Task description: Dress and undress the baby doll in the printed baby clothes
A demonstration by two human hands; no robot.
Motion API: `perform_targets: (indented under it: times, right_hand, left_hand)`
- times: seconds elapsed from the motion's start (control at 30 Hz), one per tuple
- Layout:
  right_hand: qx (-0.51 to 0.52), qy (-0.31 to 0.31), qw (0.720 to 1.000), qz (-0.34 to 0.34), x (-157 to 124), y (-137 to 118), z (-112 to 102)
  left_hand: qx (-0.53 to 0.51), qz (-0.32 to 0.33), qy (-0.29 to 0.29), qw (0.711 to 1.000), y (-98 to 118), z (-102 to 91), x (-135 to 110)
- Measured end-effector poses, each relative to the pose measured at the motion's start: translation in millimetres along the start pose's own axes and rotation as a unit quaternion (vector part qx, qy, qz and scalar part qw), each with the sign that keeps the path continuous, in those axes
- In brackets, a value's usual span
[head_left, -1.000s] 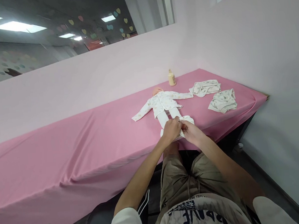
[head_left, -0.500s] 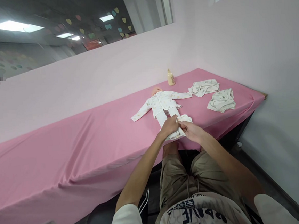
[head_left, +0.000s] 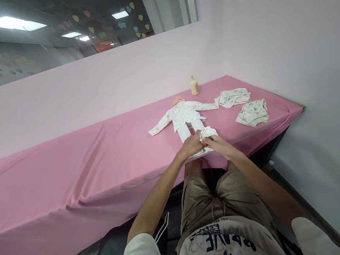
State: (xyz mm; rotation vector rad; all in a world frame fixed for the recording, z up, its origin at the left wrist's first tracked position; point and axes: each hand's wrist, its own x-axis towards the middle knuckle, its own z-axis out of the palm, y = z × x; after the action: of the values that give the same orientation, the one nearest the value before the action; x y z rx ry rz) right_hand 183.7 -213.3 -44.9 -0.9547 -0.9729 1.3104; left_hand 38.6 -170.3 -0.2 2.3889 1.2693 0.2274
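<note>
A doll [head_left: 177, 100] lies on its back on the pink-covered table, its arms spread in a white patterned jacket [head_left: 182, 113]. Its white legs [head_left: 184, 133] point towards me. By its feet, at the table's front edge, a small white patterned baby garment [head_left: 208, 131] is bunched up. My left hand [head_left: 193, 144] is closed on the garment's gathered cloth, beside the doll's lower legs. Touching it from the right, my right hand [head_left: 220, 145] pinches the same cloth. The doll's feet and the fingertips are partly hidden by the cloth and my hands.
Two folded patterned garments [head_left: 233, 97] [head_left: 252, 113] lie to the right on the pink cloth [head_left: 124, 147]. A cream pump bottle [head_left: 194, 86] stands behind the doll near the wall [head_left: 109, 85]. Another wall [head_left: 309, 59] closes off the right side.
My hands have shifted slightly on the garment, and its bunched part stands a little higher between them. The camera view has moved slightly; the doll, bottle and folded clothes stay in place.
</note>
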Motion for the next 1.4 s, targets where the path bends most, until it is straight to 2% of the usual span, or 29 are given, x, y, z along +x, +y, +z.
perform_targets:
  times: [0.07, 0.13, 0.37, 0.43, 0.63, 0.7, 0.73, 0.8, 0.9, 1.0, 1.1, 1.17, 1.23, 1.33, 1.4]
  right_hand:
    - [-0.145, -0.033, 0.989, -0.024, 0, -5, -2]
    - [-0.243, -0.044, 0.966, -0.075, 0, -7, -4]
    - [-0.356, 0.003, 0.903, -0.241, 4, 1, -9]
    - [-0.418, 0.019, 0.864, -0.281, 2, 5, -10]
    - [-0.609, 0.028, 0.697, -0.377, -3, 15, -20]
    - [-0.646, 0.055, 0.661, -0.377, -2, 22, -27]
    - [-0.651, 0.072, 0.657, -0.372, 1, 26, -30]
    - [-0.634, 0.089, 0.68, -0.358, 9, 33, -38]
    - [-0.567, 0.063, 0.753, -0.328, 29, 38, -47]
    - [-0.518, -0.003, 0.815, -0.26, 46, 31, -53]
    - [-0.489, -0.098, 0.844, -0.196, 52, 16, -60]
    - [-0.449, -0.152, 0.865, -0.166, 52, 7, -67]
    - [-0.378, -0.183, 0.9, -0.117, 53, 0, -77]
    - [-0.297, -0.149, 0.941, -0.057, 61, -7, -86]
    - [-0.302, -0.131, 0.943, -0.053, 69, -10, -84]
  left_hand:
    - [-0.009, 0.013, 0.015, 1.0, -2, 1.2, -1]
    - [-0.017, 0.024, 0.036, 0.999, -4, 2.3, -3]
    - [-0.112, 0.035, 0.127, 0.985, -10, 3.3, -4]
    - [-0.13, 0.033, 0.14, 0.981, -11, 3.6, -4]
    - [-0.157, 0.063, 0.157, 0.973, -17, 0.8, -5]
    - [-0.153, 0.064, 0.156, 0.974, -21, -2.2, -3]
    - [-0.148, 0.063, 0.155, 0.975, -22, -3.7, -2]
    - [-0.136, 0.063, 0.155, 0.977, -25, -6.4, 0]
    - [-0.105, 0.067, 0.151, 0.981, -27, -8.6, 5]
    - [-0.051, 0.066, 0.142, 0.986, -29, -9.6, 7]
    - [-0.023, 0.071, 0.14, 0.987, -33, -12.9, -1]
    - [-0.039, 0.061, 0.133, 0.989, -40, -17.6, -12]
    - [-0.087, 0.029, 0.116, 0.989, -50, -23.5, -25]
    - [-0.175, -0.014, 0.077, 0.981, -66, -30.4, -42]
    - [-0.212, -0.023, 0.037, 0.976, -74, -31.6, -47]
